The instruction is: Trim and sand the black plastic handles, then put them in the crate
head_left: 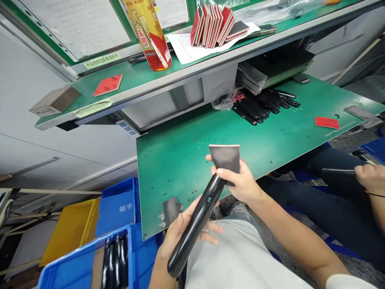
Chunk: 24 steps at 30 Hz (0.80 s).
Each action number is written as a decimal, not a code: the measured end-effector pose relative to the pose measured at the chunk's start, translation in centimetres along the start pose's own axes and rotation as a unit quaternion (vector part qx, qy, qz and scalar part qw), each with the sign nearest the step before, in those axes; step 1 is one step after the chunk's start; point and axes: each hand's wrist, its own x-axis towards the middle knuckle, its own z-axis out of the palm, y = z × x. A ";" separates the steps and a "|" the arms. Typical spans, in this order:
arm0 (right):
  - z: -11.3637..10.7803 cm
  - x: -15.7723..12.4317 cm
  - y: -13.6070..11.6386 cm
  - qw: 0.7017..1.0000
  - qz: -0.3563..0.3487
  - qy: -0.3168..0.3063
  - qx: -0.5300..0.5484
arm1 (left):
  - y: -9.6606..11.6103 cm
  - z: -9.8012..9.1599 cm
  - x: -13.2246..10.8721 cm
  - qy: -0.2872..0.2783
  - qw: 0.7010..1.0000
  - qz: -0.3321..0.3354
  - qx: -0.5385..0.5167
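My left hand point(183, 226) is wrapped under a long black plastic handle-shaped part point(197, 222), held at a slant in front of my body. My right hand point(240, 182) grips a grey sanding sheet point(225, 157) and presses it against the upper end of the black part. Both hands hover just off the near edge of the green worktable point(180, 160). A small grey sheet point(171, 209) lies on the table's near corner beside my left hand.
Several black parts point(261, 105) lie in a row at the table's back. A red pad point(327, 122) lies at right. The shelf above holds a can point(150, 34) and red pads point(215, 24). Blue bins point(117, 257) and a yellow bin point(70, 228) stand at left. Another person's hand point(368, 178) is at right.
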 end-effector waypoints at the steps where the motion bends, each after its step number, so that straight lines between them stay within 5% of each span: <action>1: 0.3 0.3 0.1 0.999 -0.005 -0.022 -0.023 | 0.2 0.2 0.9 -0.015 0.999 -0.002 0.030; 4: 0.3 1.1 0.3 0.992 -0.067 -0.028 -0.100 | 0.6 1.4 2.3 0.013 0.995 0.023 0.095; 9: -1.6 -0.2 -0.1 0.948 -0.200 0.025 -0.246 | 1.1 4.2 0.9 0.179 0.955 0.096 0.215; 15: -1.2 -3.6 -1.1 0.784 -0.292 -0.077 -0.543 | 1.6 6.7 -0.6 0.269 0.901 0.103 0.326; 20: 0.1 -1.7 -1.8 0.709 -0.302 -0.125 -0.625 | 1.9 6.9 -1.5 0.242 0.907 0.058 0.339; 24: -0.1 -1.0 -1.2 0.681 -0.311 -0.149 -0.646 | 2.0 6.8 -2.3 0.216 0.920 0.063 0.320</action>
